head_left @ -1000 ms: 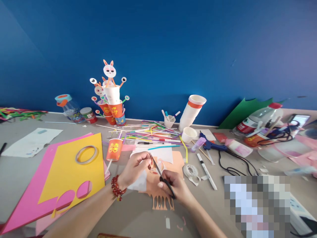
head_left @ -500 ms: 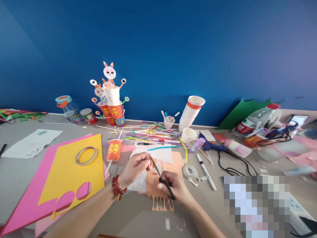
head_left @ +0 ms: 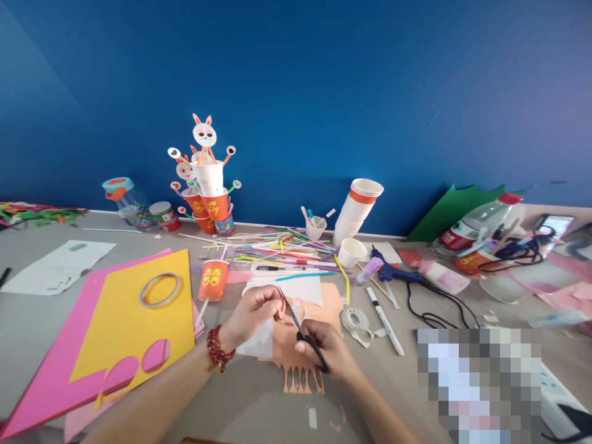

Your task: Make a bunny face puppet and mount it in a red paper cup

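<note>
In my right hand is a pair of black-handled scissors, its blades pointing up and left towards my left fingertips. My left hand, with a red bead bracelet at the wrist, pinches a small orange and white paper piece beside the blades. Below both hands lies an orange paper sheet with a row of oval cut-outs along its near edge. A white paper lies partly under my left hand. The exact outline of the pinched piece is hidden by my fingers.
Yellow card with a tape roll lies left. A red cup leans nearby. Straws spread behind. Clear tape, a white marker and a blue glue gun with its cable are right. Stacked cups stand behind.
Very little differs. My left hand and the small paper piece have shifted slightly against the scissor blades; the scissors stay in my right hand.
</note>
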Tool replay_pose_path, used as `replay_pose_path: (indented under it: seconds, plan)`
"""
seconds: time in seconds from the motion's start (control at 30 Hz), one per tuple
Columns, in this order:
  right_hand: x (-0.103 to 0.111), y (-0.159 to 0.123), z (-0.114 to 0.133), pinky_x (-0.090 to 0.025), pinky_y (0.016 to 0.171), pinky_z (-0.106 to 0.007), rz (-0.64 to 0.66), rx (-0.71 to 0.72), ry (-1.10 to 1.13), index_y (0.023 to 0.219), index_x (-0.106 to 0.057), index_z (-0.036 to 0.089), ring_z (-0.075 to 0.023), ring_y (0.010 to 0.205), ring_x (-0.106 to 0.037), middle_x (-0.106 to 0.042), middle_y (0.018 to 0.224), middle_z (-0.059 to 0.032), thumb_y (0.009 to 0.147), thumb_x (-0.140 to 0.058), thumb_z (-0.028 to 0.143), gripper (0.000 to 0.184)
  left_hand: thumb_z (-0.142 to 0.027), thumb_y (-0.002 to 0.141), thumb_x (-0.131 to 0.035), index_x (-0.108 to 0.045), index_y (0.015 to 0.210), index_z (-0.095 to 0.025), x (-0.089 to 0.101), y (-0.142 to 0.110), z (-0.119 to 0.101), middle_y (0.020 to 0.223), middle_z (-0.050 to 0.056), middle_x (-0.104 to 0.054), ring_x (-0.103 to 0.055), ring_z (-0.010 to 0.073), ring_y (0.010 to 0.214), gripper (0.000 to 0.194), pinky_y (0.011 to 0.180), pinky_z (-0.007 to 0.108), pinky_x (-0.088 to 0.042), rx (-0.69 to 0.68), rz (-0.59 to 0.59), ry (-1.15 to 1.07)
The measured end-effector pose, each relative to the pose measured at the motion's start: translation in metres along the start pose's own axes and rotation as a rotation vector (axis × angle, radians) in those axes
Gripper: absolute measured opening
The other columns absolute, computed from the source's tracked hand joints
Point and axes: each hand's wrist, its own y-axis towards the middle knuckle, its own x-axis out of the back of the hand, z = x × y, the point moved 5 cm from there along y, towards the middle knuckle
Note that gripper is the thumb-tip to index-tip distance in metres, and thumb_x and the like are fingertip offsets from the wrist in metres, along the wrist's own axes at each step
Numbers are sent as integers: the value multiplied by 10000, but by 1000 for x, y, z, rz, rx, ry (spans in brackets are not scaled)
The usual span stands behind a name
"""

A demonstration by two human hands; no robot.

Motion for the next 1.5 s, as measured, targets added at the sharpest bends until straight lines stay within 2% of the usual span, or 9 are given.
replay_pose_path:
  seconds: [0.37,0.5,0.73,0.9,1.07,1.17,1.33,1.43,1.5]
  plan:
    - [6,1,6,-220,436,-207,-52,53,-67,586,-347,220,-74,470,-293,-318,525,80,699,-684,696,594,-239,818,-532,-515,652,-160,4,0,4,649,-6,-541,-508,122,626,185,635,244,-402,33,4,-81]
    - [7,1,-3,-274,393,-197,-39,-36,32,624,-370,224,-74,405,-382,-369,531,82,671,-709,696,583,-245,832,-525,-512,659,-161,8,1,5,648,-9,-534,-501,120,627,193,632,243,-396,30,9,-72]
    - [4,-1,-4,-335,427,-204,72,-74,165,660,-424,211,-103,436,-488,-477,522,59,686,-749,625,527,-193,819,-510,-543,678,-155,3,1,7,667,-1,-575,-530,116,625,150,620,225,-419,91,127,-27]
    - [12,0,11,-432,591,-248,-78,93,229,852,-581,184,-151,661,-561,-632,764,-31,730,-774,480,374,-132,772,-520,-566,665,-155,-12,-2,9,691,6,-620,-560,133,671,119,650,222,-422,30,324,191]
    - [9,1,7,-430,627,-235,-114,148,328,891,-583,202,-145,692,-545,-599,758,4,670,-829,347,361,-135,772,-510,-571,653,-162,-29,-5,18,632,-14,-586,-509,119,620,136,587,202,-372,17,374,335]
    - [9,2,6,-411,590,-224,-149,144,318,868,-562,202,-129,644,-515,-577,723,19,657,-828,320,360,-137,770,-504,-553,652,-165,-35,-6,21,645,-15,-579,-492,116,609,131,565,200,-358,21,334,328]
    - [17,-1,16,-408,573,-233,-310,184,243,836,-533,205,-128,621,-493,-559,731,12,722,-749,384,303,-210,851,-492,-546,683,-169,-38,-9,24,690,8,-582,-522,143,673,181,626,229,-395,38,173,228]
    - [17,-1,17,-405,584,-234,-302,155,205,805,-522,201,-130,634,-490,-545,717,16,717,-755,432,340,-244,888,-467,-502,652,-176,-35,-9,25,660,9,-557,-520,144,657,248,644,243,-407,32,110,127]
    - [13,0,12,-393,564,-228,-237,76,197,763,-495,200,-120,605,-480,-517,669,33,713,-764,480,391,-247,884,-471,-480,642,-178,-28,-8,21,666,9,-545,-515,144,660,252,655,249,-413,6,79,67]
